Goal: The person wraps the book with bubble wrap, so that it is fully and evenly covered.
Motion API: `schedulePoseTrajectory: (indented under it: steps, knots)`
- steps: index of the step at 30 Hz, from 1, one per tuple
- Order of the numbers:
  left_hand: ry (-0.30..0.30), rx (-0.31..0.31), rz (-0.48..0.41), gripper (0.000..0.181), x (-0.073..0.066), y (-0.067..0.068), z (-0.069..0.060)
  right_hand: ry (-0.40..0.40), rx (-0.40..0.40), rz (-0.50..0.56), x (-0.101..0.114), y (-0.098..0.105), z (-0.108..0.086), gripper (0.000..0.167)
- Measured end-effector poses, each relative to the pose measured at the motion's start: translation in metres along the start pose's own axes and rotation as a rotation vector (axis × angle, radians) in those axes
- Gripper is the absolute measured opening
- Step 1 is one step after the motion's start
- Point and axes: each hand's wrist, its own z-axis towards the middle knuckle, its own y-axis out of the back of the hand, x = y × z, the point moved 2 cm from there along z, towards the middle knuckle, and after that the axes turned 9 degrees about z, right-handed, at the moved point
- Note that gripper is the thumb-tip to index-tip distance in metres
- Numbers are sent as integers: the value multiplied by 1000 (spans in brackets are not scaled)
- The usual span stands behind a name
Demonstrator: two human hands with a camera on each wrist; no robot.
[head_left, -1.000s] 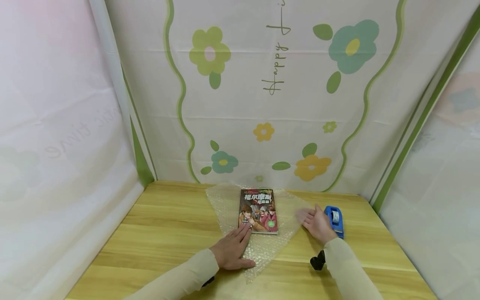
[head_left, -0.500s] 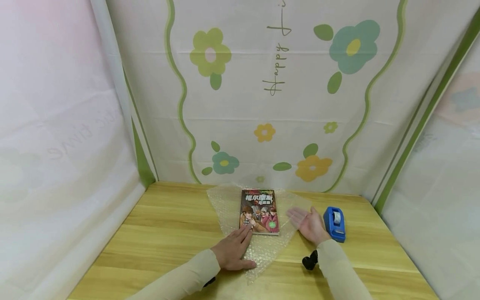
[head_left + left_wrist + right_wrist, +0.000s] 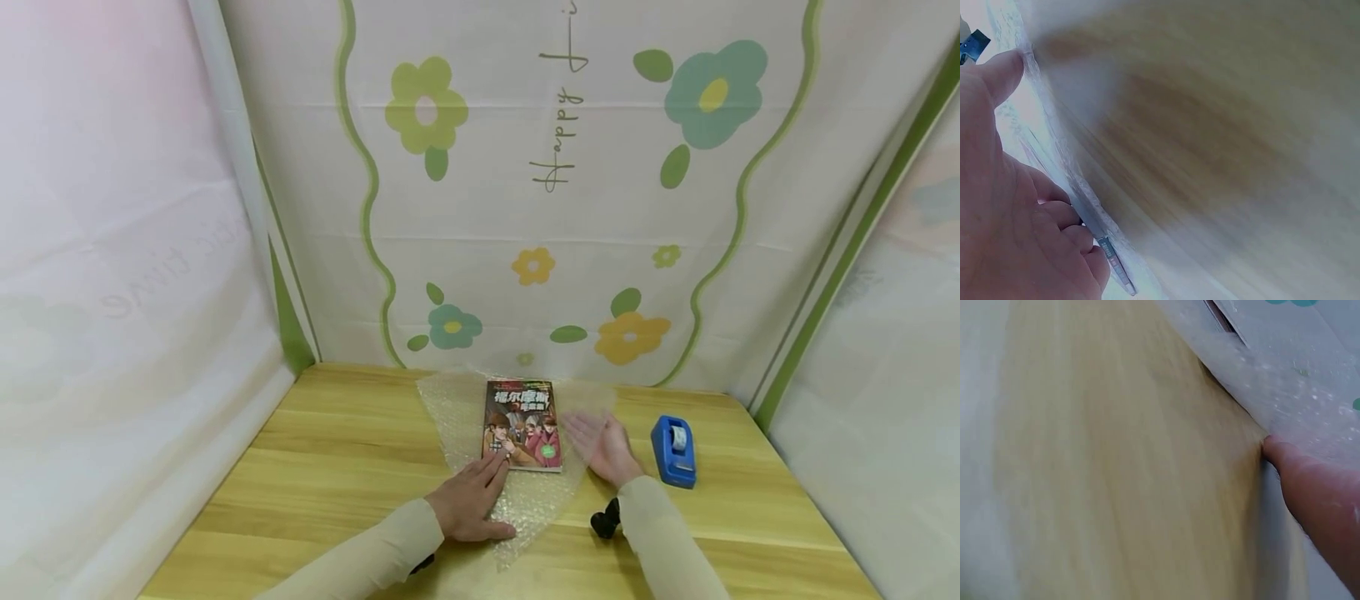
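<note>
Book (image 3: 522, 425) lies on the wrap (image 3: 536, 504), on the table (image 3: 337, 450). Your left hand (image 3: 471, 500) rests on its lower-left corner, fingers straight and together, thumb apart. Your right hand (image 3: 602, 447), fingers extended, is under the wrap right of the book.

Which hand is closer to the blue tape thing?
Right. The right hand is just left of the blue tape dispenser; the left hand is farther left, its fingertips on the book.

Head view: looking forward, down at tabletop (image 3: 345, 467). Wrist views: close, aimed past left hand (image 3: 1022, 206), right hand (image 3: 1319, 490); sharing bubble wrap (image 3: 536, 504) with head.
</note>
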Motion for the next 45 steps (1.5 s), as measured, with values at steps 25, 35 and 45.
schedulePoseTrajectory:
  steps: [25, 35, 45]
  knots:
    - [-8, 10, 18, 100, 0, 2, 0, 176, -235, -425, -22, -28, 23, 47]
    - [-6, -5, 19, 100, -1, 2, 0, 92, -193, -995, -30, -38, 17, 83]
    - [-20, 16, -22, 100, 4, -2, 1, 37, -161, -1243, -37, -44, 17, 92]
